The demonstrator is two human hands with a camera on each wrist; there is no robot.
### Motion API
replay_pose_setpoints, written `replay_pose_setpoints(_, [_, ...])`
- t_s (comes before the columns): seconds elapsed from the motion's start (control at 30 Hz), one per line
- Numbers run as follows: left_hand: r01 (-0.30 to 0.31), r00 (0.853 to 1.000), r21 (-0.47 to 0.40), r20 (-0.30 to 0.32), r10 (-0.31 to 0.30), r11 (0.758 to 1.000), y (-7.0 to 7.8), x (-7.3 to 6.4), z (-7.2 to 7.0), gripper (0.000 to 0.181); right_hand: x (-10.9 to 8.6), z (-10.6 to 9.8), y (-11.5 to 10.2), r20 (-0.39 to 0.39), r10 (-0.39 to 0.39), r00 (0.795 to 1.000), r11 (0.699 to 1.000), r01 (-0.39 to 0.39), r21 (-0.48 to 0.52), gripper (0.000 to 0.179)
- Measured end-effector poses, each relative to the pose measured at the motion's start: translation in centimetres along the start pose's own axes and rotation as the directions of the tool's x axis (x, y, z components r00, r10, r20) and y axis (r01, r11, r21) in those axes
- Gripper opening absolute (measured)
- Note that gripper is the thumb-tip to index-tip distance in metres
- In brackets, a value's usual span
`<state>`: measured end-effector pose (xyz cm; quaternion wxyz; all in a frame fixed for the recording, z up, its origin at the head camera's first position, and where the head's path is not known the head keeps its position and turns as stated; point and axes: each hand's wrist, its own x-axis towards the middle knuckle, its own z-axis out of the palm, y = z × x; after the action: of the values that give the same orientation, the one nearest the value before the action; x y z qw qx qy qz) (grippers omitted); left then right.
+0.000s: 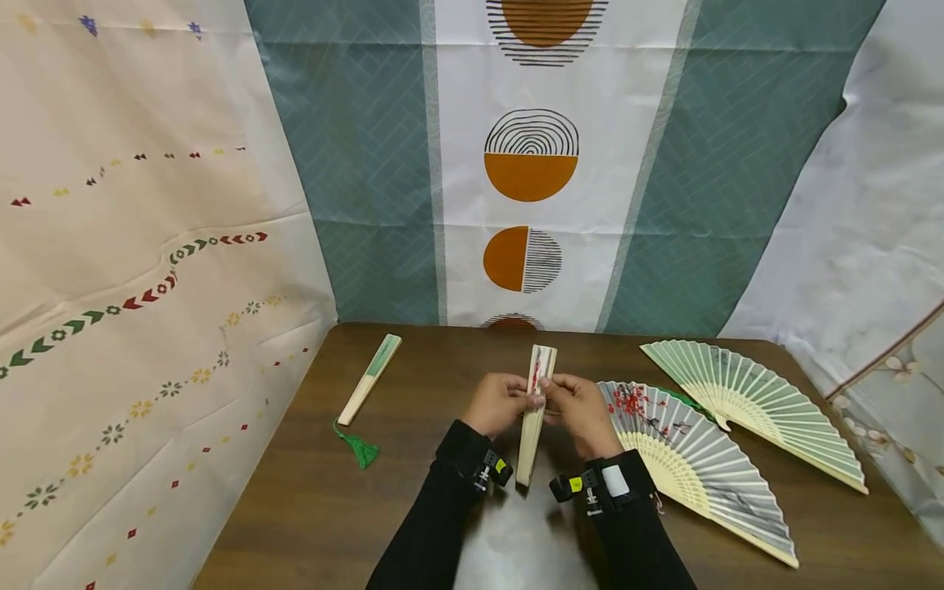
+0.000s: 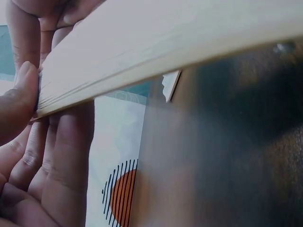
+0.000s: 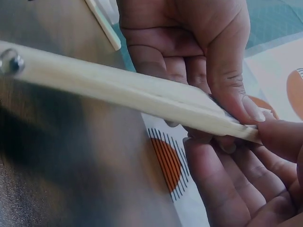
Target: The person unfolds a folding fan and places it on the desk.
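Two hands meet over one folded fan [image 1: 528, 449]: the left grip [image 1: 501, 403] is closed, pinching one side between thumb and fingers, and the right grip [image 1: 586, 412] is likewise closed on the other side. The fan stands between both grips, held toward its upper, printed end, its narrower riveted end extending free toward the person. Four fans are in view altogether, two folded and two spread. Just right of the right grip lies one spread fan with red blossoms [image 1: 704, 467]; beyond it, near its upper edge, is one spread pale green fan [image 1: 760, 401]. Well apart on the left lies the second folded fan [image 1: 370, 379], with one green tassel [image 1: 361, 451] at its near end. One brown tabletop [image 1: 442, 354] carries these three; behind it hangs a cloth [image 1: 457, 246] with four orange circle motifs, two cut off.
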<state>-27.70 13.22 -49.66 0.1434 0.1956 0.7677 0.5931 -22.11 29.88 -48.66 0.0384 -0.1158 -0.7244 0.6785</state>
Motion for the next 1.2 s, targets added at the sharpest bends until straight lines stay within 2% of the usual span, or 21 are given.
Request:
replay_pose_setpoints(0.17, [-0.01, 1.0, 0.011, 0.012, 0.01, 1.0, 0.29, 0.16, -0.09, 0.016, 0.2, -0.04, -0.19, -0.014, 0.006, 1.0, 1.0, -0.006, 0.02, 0.035])
replay_pose_setpoints(0.47, [0.025, 0.999, -0.057, 0.032, -0.023, 0.998, 0.19, -0.16, -0.23, 0.018, -0.03, 0.2, -0.4, -0.03, 0.043, 0.999, 0.998, -0.041, 0.047, 0.032])
replay_pose_setpoints(0.67, [0.023, 0.999, -0.089, 0.038, -0.02, 0.996, 0.34, -0.25, -0.27, 0.016, 0.02, -0.12, -0.48, -0.048, 0.065, 0.997, 0.995, -0.062, 0.075, 0.033])
replay_pose_setpoints(0.87, [0.02, 1.0, -0.137, 0.006, -0.019, 0.99, 0.67, -0.13, -0.52, 0.017, 0.0, -0.62, -0.63, -0.092, 0.082, 0.992, 0.99, -0.07, 0.127, 0.033])
replay_pose_setpoints(1.0, [0.037, 0.999, -0.176, -0.023, -0.041, 0.984, 0.89, -0.13, -0.79, 0.018, 0.05, -0.65, -0.75, -0.121, 0.079, 0.989, 0.985, -0.059, 0.163, 0.029])
replay_pose_setpoints(1.2, [0.053, 0.998, -0.206, -0.032, -0.061, 0.977, 0.99, -0.11, -0.97, 0.017, 0.02, -0.5, -0.86, -0.131, 0.079, 0.988, 0.984, -0.056, 0.172, 0.028])
